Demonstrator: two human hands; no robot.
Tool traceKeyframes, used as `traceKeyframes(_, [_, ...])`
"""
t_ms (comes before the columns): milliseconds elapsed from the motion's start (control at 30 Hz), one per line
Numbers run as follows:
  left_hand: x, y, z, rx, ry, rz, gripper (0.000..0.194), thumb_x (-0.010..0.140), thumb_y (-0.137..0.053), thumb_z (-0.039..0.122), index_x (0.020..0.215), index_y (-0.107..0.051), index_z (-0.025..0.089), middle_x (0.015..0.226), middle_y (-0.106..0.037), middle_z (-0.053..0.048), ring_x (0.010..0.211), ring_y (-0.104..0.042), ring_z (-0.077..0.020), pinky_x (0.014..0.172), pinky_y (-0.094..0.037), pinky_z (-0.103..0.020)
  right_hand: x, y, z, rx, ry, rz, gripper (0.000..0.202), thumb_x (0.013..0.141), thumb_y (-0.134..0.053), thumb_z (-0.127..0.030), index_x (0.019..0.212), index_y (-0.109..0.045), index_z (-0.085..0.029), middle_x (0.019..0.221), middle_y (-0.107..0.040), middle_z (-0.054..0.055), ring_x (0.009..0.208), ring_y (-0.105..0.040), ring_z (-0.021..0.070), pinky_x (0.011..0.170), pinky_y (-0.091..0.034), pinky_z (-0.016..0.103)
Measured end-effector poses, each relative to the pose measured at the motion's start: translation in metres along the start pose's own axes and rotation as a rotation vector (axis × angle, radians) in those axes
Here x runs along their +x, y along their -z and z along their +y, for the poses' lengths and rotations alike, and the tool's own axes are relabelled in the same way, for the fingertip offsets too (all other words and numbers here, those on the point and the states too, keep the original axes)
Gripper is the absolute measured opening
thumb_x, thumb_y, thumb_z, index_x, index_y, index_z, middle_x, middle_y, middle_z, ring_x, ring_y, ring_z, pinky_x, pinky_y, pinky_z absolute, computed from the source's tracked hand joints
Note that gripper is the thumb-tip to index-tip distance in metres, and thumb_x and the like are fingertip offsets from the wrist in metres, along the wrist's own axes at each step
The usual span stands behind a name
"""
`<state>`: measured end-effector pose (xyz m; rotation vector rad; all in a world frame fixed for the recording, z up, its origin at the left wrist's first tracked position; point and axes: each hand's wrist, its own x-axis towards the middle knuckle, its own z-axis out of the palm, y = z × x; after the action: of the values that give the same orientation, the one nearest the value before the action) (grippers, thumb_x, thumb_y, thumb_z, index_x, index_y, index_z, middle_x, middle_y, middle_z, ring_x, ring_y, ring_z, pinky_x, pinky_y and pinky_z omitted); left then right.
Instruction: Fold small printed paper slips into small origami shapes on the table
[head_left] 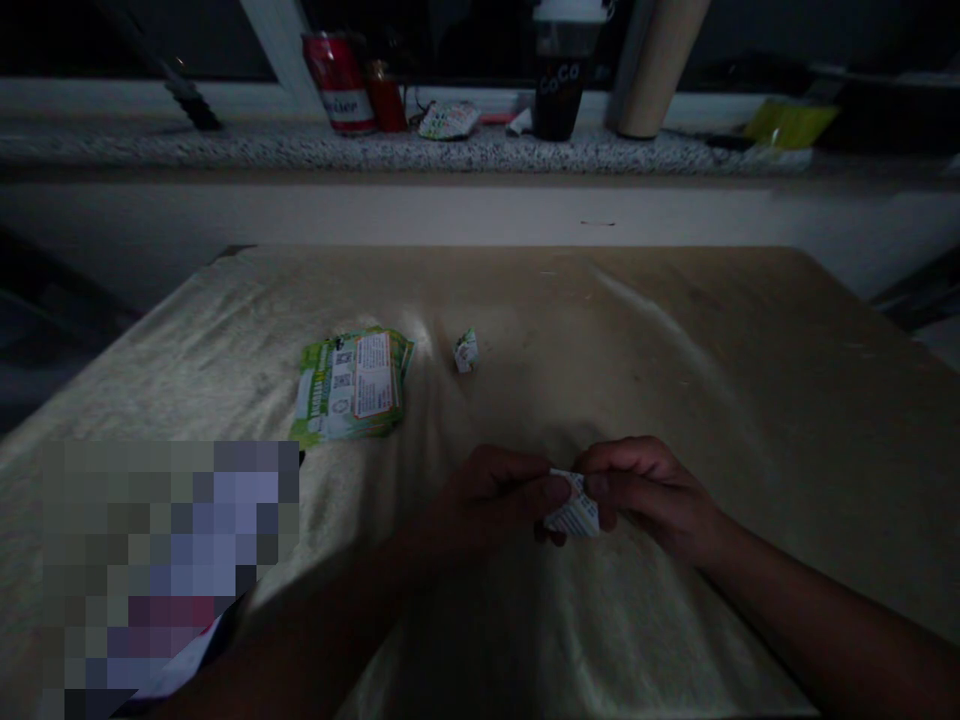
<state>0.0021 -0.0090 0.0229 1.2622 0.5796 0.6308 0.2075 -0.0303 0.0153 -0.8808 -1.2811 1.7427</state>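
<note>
Between my two hands is a small piece of folded printed paper (574,512), white with lines of text and coloured marks. My left hand (510,495) pinches its left side with thumb and fingers. On the right, my right hand (649,490) grips its upper right edge the same way. Farther back on the table lies a small folded paper piece (466,352), white and green. To its left rests a stack of green printed leaflets (349,385) with text panels and square codes.
A cloth-covered table (712,350) spans the view, with a blurred-out object (217,540) at its left front. On the granite sill (465,155) behind stand a red can (339,85), an orange-red lighter-like item (386,100), a crumpled printed paper (448,120), a lidded dark cup (559,80) and a tan cylinder (660,70).
</note>
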Motion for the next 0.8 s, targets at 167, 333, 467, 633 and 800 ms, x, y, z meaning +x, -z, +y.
traceKeyframes(167, [-0.0005,0.0018,-0.0031,0.044,0.005,0.020,0.041,0.092,-0.061,0.045,0.070,-0.068,0.011,0.060,-0.059,0.000,0.057,-0.052,-0.0082,0.056,-0.041,-0.019,-0.0031,-0.0014,0.0009,-0.062,0.035,-0.056,0.031,0.089,-0.065,-0.034,0.067,-0.064,-0.012,0.055,-0.058,-0.001,0.051,-0.049,0.0081,0.051,-0.035,0.020])
traceKeyframes(333, [-0.0015,0.0022,-0.0051,0.021,0.061,-0.067,0.033,0.090,-0.064,0.043,0.085,-0.072,0.011,0.066,-0.060,0.000,0.060,-0.053,-0.0088,0.057,-0.041,-0.020,-0.0040,-0.0014,0.0015,-0.100,0.052,-0.012,0.035,0.092,-0.062,-0.037,0.068,-0.062,-0.013,0.056,-0.057,-0.001,0.052,-0.048,0.0081,0.051,-0.035,0.020])
traceKeyframes(467, [-0.0022,0.0034,-0.0011,0.054,0.074,-0.159,0.030,0.092,-0.062,0.039,0.091,-0.075,0.012,0.066,-0.057,0.001,0.058,-0.048,-0.0075,0.054,-0.037,-0.018,-0.0045,0.0009,0.0030,-0.174,0.046,-0.064,0.038,0.092,-0.061,-0.041,0.067,-0.060,-0.013,0.055,-0.053,-0.002,0.050,-0.044,0.0077,0.049,-0.032,0.020])
traceKeyframes(633, [-0.0032,0.0068,-0.0022,0.030,0.132,-0.145,0.032,0.088,-0.067,0.041,0.088,-0.074,0.010,0.063,-0.053,0.002,0.055,-0.041,-0.0070,0.050,-0.031,-0.018,-0.0053,0.0008,0.0033,-0.157,-0.034,-0.201,0.034,0.091,-0.062,-0.038,0.070,-0.063,-0.011,0.051,-0.050,-0.003,0.045,-0.040,0.0064,0.044,-0.031,0.019])
traceKeyframes(800, [-0.0027,0.0077,-0.0026,0.056,0.111,-0.195,0.033,0.089,-0.067,0.042,0.089,-0.074,0.010,0.063,-0.056,0.001,0.054,-0.041,-0.0068,0.048,-0.030,-0.019,-0.0068,-0.0009,0.0057,0.041,-0.107,-0.277,0.033,0.089,-0.065,-0.037,0.075,-0.068,-0.008,0.051,-0.054,-0.001,0.042,-0.044,0.0066,0.044,-0.037,0.019])
